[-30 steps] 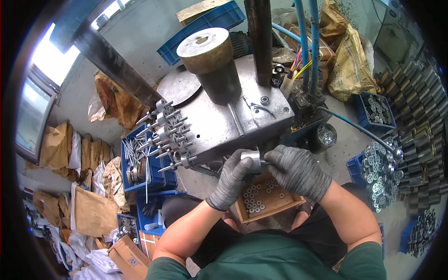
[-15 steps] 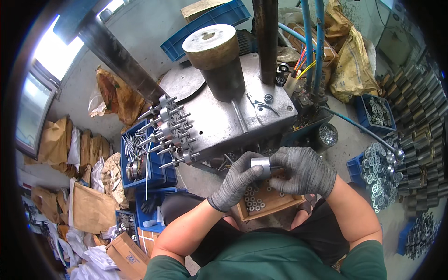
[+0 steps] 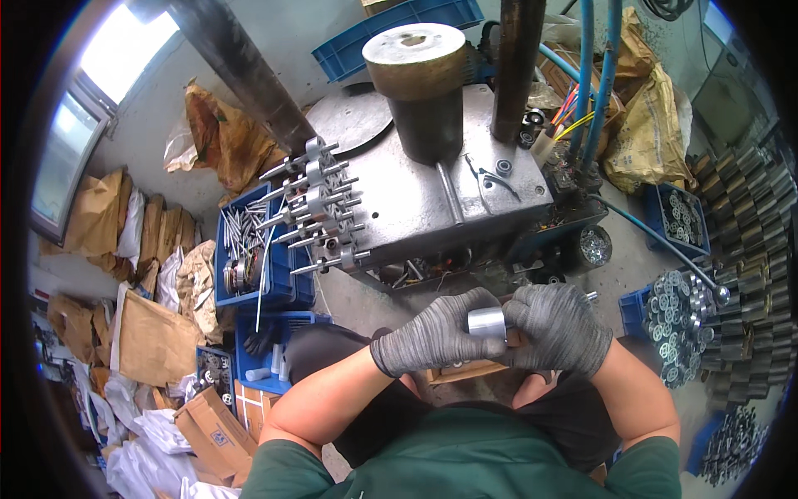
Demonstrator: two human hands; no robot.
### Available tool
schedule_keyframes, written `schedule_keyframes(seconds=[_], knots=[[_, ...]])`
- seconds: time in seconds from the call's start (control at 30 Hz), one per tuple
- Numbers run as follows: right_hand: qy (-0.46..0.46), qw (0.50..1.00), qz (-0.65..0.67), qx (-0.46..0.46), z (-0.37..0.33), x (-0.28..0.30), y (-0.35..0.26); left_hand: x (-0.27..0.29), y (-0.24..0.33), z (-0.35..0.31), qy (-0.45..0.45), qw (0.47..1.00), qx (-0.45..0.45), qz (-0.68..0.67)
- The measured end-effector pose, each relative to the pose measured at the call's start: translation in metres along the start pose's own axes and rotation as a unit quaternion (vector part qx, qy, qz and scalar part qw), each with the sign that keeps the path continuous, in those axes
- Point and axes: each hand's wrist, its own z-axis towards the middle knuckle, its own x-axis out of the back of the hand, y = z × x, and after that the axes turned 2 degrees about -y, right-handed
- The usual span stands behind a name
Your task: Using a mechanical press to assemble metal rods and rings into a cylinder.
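A single head-worn fisheye camera looks steeply down from above the person's shoulders, facing forward over a grey metal press (image 3: pixel 432 191). The gloved left hand (image 3: pixel 436 333) and right hand (image 3: pixel 561 326) sit close below; edges bend outward.

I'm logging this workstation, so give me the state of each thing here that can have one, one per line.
left hand: gloved, closed on the metal cylinder
right hand: gloved, closed on the cylinder's other end
metal cylinder: held level between both hands
wooden tray: under the hands, mostly hidden
blue crate of rods: open, filled
press block: upright on the machine table
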Motion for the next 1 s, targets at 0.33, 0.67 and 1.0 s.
schedule_keyframes(seconds=[0.33, 0.67, 1.0], knots=[[-0.019, 0.994, 0.049, 0.094, -0.013, 0.003, -0.013, -0.022, 0.005, -0.03, -0.029, 0.994, -0.082, 0.066], [-0.009, 0.977, 0.168, 0.13, -0.009, -0.02, -0.001, -0.032, -0.02, -0.031, -0.044, 0.997, -0.051, 0.029], [0.033, 0.932, 0.358, -0.058, -0.016, -0.061, 0.012, -0.028, -0.026, -0.003, 0.034, 0.999, -0.022, -0.037]])
